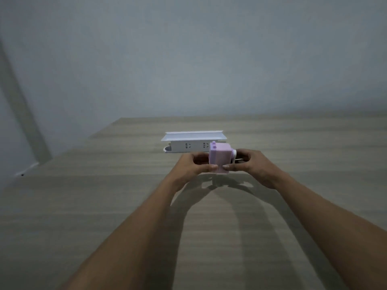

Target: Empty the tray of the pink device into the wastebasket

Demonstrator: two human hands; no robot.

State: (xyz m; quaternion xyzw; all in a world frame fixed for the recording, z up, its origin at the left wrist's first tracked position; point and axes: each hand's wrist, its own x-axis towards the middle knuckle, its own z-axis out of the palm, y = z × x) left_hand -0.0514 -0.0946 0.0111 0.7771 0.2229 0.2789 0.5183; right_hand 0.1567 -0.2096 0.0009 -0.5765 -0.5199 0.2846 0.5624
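The pink device (pixel 220 156) is a small boxy block with a white knob on its right side, held a little above the wooden table (pixel 125 206). My left hand (pixel 192 165) grips its left side, thumb on the lower front. From the right, my right hand (pixel 251 164) holds the device too, with its thumb on the lower front edge and its fingers around the knob side. The tray is shut inside the device; I cannot make out its outline. No wastebasket is in view.
A white rectangular holder (pixel 192 141) with a flat lipped top and face-like cut-outs stands just behind the device. The table's left edge runs diagonally at the left, with floor and wall beyond it. A grey wall rises behind the table.
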